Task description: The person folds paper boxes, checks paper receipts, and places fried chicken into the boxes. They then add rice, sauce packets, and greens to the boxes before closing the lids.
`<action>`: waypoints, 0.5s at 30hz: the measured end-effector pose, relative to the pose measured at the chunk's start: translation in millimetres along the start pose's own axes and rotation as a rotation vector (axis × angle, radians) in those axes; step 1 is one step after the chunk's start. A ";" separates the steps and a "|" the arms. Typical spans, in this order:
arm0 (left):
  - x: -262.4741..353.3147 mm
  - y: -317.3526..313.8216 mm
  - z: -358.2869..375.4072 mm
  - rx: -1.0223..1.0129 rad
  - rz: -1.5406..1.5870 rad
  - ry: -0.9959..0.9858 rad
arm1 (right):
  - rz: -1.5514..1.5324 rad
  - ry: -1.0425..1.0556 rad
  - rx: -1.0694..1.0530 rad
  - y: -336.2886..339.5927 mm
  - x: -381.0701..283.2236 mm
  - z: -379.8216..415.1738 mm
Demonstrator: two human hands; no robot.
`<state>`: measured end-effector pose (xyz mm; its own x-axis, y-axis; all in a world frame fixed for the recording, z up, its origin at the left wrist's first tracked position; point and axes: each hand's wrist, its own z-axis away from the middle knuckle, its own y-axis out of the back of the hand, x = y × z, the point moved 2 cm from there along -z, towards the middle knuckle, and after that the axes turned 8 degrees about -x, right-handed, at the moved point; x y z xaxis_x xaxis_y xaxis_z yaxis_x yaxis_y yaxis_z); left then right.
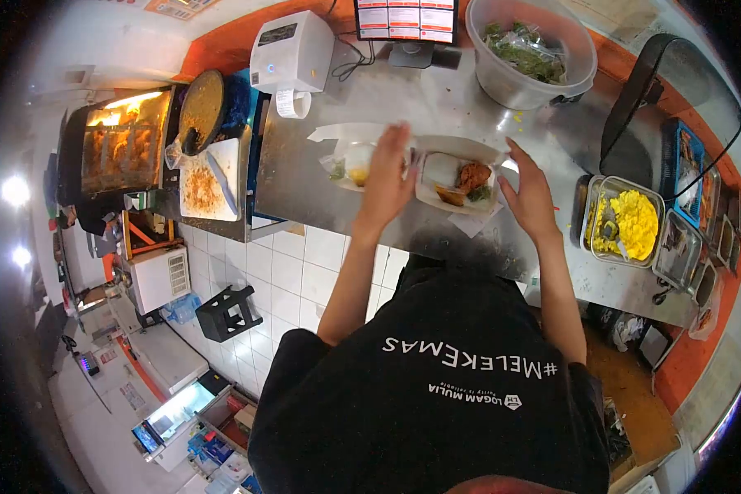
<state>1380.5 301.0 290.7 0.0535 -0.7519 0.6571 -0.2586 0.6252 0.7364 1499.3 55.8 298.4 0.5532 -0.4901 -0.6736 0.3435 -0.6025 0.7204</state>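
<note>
Two open food boxes stand side by side on the steel counter. The right box (457, 183) holds a browned piece of food (473, 176), some greens and a yellowish piece. In the left box (352, 165) there is something yellow and a bit of green; my left hand (389, 177) partly covers it. That hand is between the two boxes, fingers pointing away and slightly blurred, holding nothing visible. My right hand (528, 191) is at the right side of the right box, thumb and fingers apart, with nothing in it.
A tub of greens (527, 62) stands at the back, beside a monitor (406, 25) and a printer (292, 53). Right are a tray of yellow food (634, 224) and a mesh cover (675, 115). Left are a cutting board (210, 181) with a knife and a pan (202, 107).
</note>
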 end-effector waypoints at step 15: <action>-7.6 -93.4 63.0 -0.490 -0.049 -0.071 | 0.250 -0.217 -0.385 -91.9 19.0 113.6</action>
<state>1343.5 235.1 206.8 -0.0155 -0.7845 0.6200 0.2272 0.6011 0.7662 1392.0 30.3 200.7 0.4978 -0.7338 -0.4623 0.4981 -0.1944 0.8450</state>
